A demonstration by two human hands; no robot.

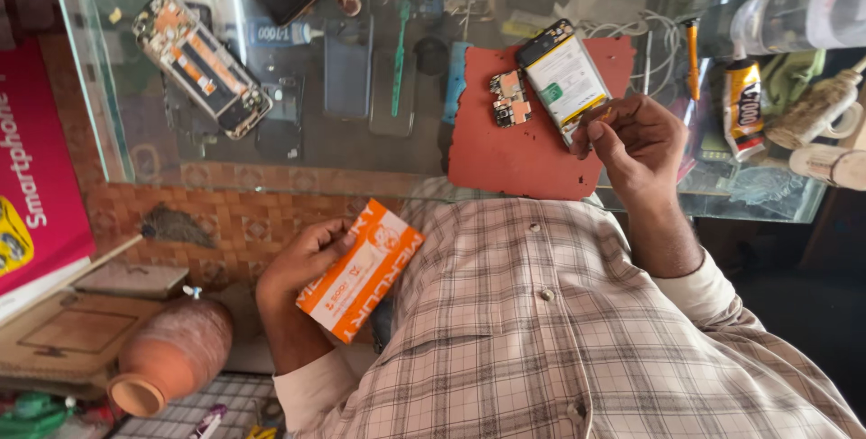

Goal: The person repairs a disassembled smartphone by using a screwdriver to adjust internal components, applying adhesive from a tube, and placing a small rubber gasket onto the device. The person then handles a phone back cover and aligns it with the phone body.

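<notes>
The left hand is gripping an orange box, unopened; the right hand is pinching something tiny at the opened phone on the red mat

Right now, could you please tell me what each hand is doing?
Left hand: closed on an orange box.
Right hand: fingers pinched at the opened phone.

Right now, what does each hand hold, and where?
Left hand grips the orange-and-white cardboard box at one end; right hand pinches something too small to identify.
</notes>
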